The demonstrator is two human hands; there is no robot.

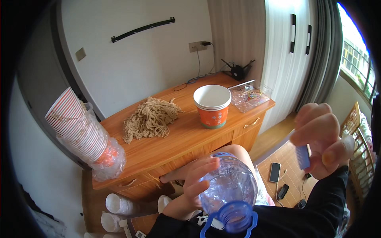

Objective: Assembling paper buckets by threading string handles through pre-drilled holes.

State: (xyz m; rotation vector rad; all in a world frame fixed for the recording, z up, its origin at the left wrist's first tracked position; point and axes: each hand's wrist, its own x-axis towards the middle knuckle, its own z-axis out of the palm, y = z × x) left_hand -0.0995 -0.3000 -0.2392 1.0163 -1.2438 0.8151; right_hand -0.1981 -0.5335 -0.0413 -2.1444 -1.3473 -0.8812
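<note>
My left hand (194, 184) is wrapped round the side of a large transparent plastic water jug (232, 182). The jug lies tilted over my lap with its uncapped neck and blue carrying handle (253, 222) toward me. Raised at the right, my right hand (323, 139) pinches a ridged blue screw cap (302, 156) between bent fingers, well apart from the jug. Beyond the jug, a short stack of orange-and-white paper buckets (214, 113) stands upright on the wooden desk (178, 144). Left of them lies a heap of beige yarn (152, 117).
A tall leaning stack of paper buckets in plastic wrap (85, 133) stands at the desk's left end. A transparent tray (252, 97) and black router (238, 72) sit at the right. A phone (274, 172) lies below right; white wrapped rolls (119, 203) stand lower left.
</note>
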